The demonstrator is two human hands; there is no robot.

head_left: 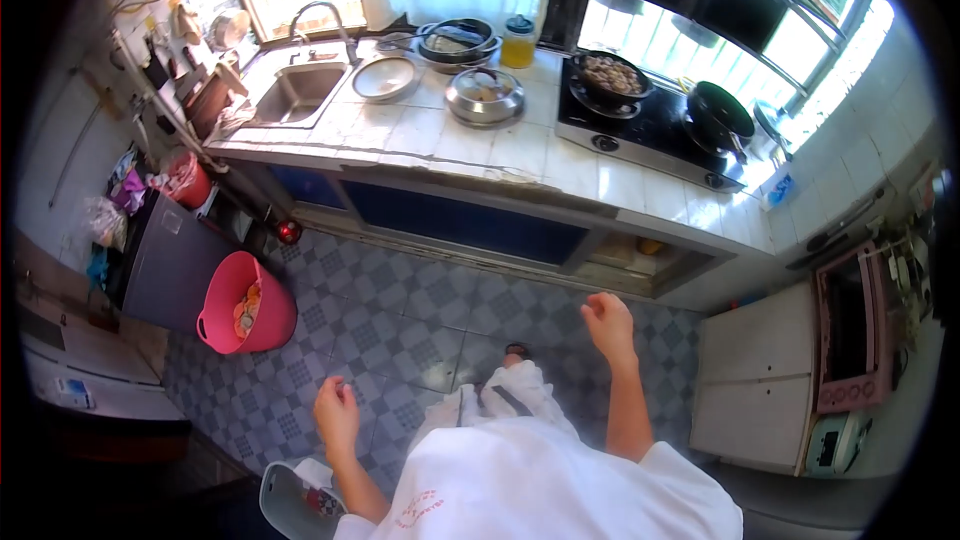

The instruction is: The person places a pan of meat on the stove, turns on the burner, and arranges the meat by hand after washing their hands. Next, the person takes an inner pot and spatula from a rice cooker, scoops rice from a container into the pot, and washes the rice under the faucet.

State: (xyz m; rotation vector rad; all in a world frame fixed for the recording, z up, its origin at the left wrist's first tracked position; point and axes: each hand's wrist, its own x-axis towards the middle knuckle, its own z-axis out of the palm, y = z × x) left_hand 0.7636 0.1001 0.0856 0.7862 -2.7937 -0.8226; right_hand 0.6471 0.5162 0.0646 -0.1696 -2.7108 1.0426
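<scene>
My left hand (337, 410) hangs over the tiled floor with its fingers loosely curled in, and nothing shows in it. Nearest to it are a pink bucket (278, 316) with scraps inside and a grey bin (283, 502) by my forearm. My right hand (608, 324) is held out in front of the counter, fingers bent toward the thumb, also with nothing visible in it. Neither hand touches any object. Ahead on the counter stand a steel pot (484, 108) with pale round pieces in it and a white bowl (384, 78).
A gas stove (640, 147) carries a pan of brown food (610, 77) and a dark wok (720, 116). Left of it are a yellow jar (518, 43) and a sink (297, 95). A cabinet (752, 380) and pink oven (852, 330) stand at right, a dark low cabinet (180, 260) at left.
</scene>
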